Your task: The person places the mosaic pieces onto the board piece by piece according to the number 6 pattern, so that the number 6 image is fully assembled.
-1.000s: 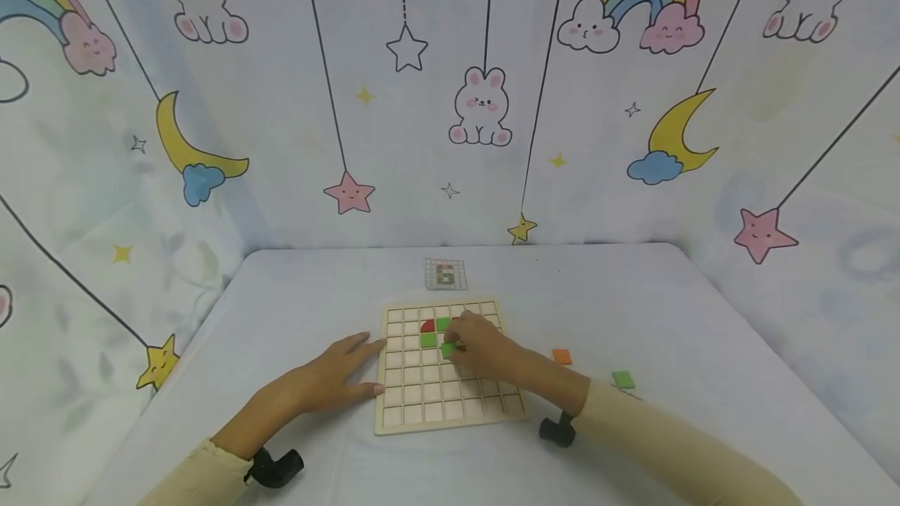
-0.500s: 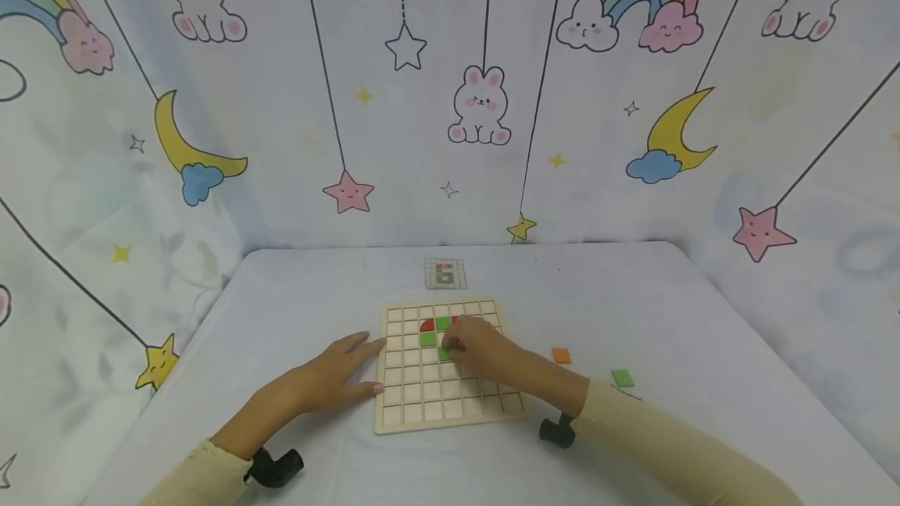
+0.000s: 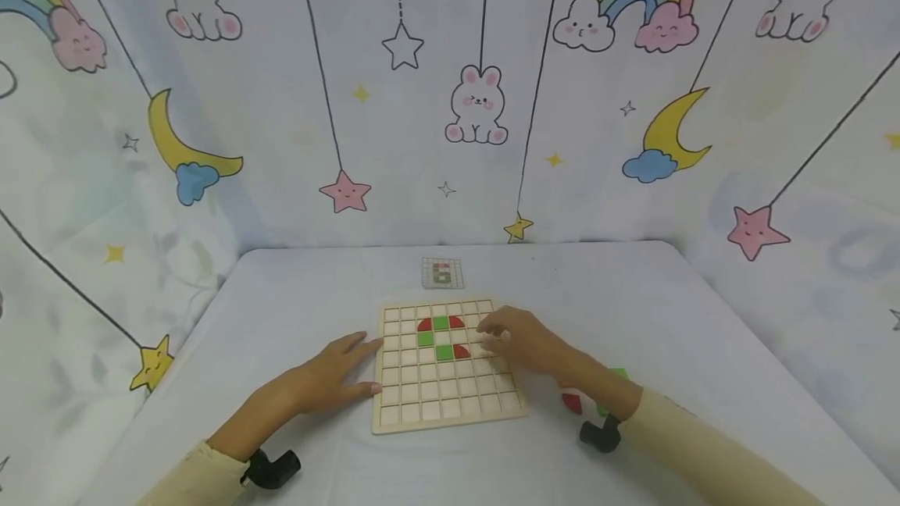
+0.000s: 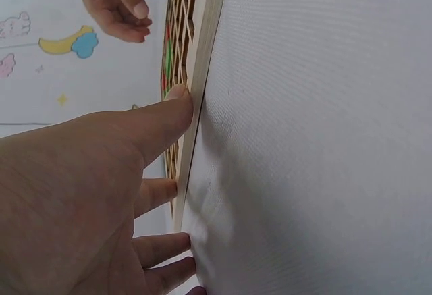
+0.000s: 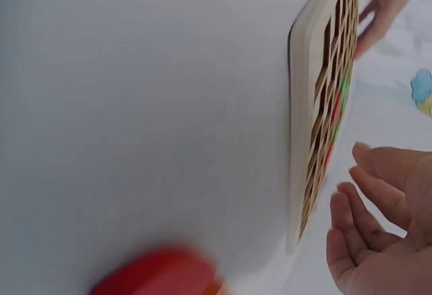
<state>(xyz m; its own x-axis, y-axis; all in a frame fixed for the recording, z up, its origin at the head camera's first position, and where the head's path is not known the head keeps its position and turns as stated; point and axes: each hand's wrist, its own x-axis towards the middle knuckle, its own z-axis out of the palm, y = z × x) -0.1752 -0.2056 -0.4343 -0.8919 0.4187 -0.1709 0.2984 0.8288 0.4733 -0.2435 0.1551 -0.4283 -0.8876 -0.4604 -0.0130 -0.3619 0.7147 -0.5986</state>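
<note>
A square wooden grid board (image 3: 415, 420) lies on the white table. Set into its cells are a green square tile (image 3: 444, 352), two more green squares, and three red rounded-corner tiles, one beside that green square (image 3: 461, 350). My left hand (image 3: 326, 377) spreads along the board's left edge, thumb and fingertips at the rim; the left wrist view shows the thumb (image 4: 158, 123) against the frame. Over the board's right side hovers my right hand (image 3: 527, 340), fingers loosely bent. Between its thumb and fingers nothing shows in the right wrist view, where the hand (image 5: 385, 214) is apart from the board.
Right of the board, partly behind my right forearm, lie a loose red tile (image 3: 572, 403) and a green tile (image 3: 619, 372). A small card (image 3: 442, 273) with a blocky 6 pattern lies beyond the board. A printed cloth backdrop (image 3: 394, 139) stands behind the table.
My right hand has let go of the green square, now in a cell, and moved right off the middle of the board. Red tiles it covered now show. The left hand stays put.
</note>
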